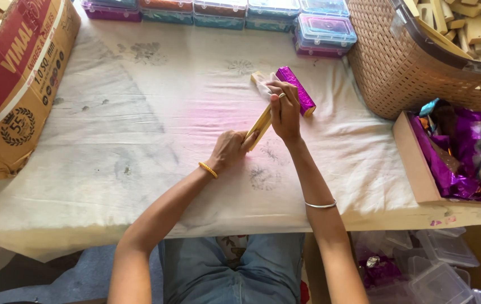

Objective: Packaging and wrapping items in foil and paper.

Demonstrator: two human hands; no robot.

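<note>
Centrally on cloth-covered table [139, 141]: long flat wooden stick [261, 125], pale yellow, lying diagonally. Left hand [228, 151] grips its near end; right hand [285, 111] closed on its upper part, small white piece pinched in fingertips. Block wrapped in shiny purple foil [297, 89] lies just behind right hand, touching the cloth.

Single view, head-worn camera. Looks steeply down and forward over table [139, 141] from seated wearer's side. Close range: both forearms enter from bottom edge, wearer's lap visible below near table edge. Far table edge at top of frame. No second view, so no shared region.
</note>
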